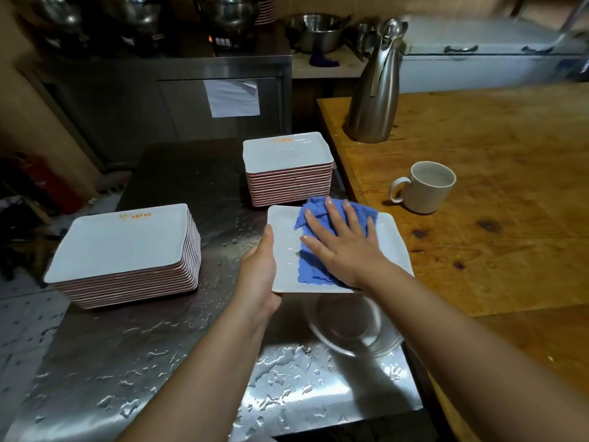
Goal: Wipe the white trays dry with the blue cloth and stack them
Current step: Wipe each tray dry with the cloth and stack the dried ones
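Observation:
My left hand (257, 275) grips the left edge of a white rectangular tray (395, 247), holding it above the wet steel table. My right hand (341, 244) lies flat, fingers spread, pressing the blue cloth (314, 272) onto the tray's inner face. One tall stack of white trays (287, 161) stands just behind the held tray. A second stack (124, 250) sits at the left of the table. Both stacks have an orange mark on the top tray.
The steel table (159, 362) is covered in water drops. A steel bowl (350, 327) sits under the held tray. On the wooden counter (478, 218) to the right stand a white mug (427, 186) and a steel jug (376, 90).

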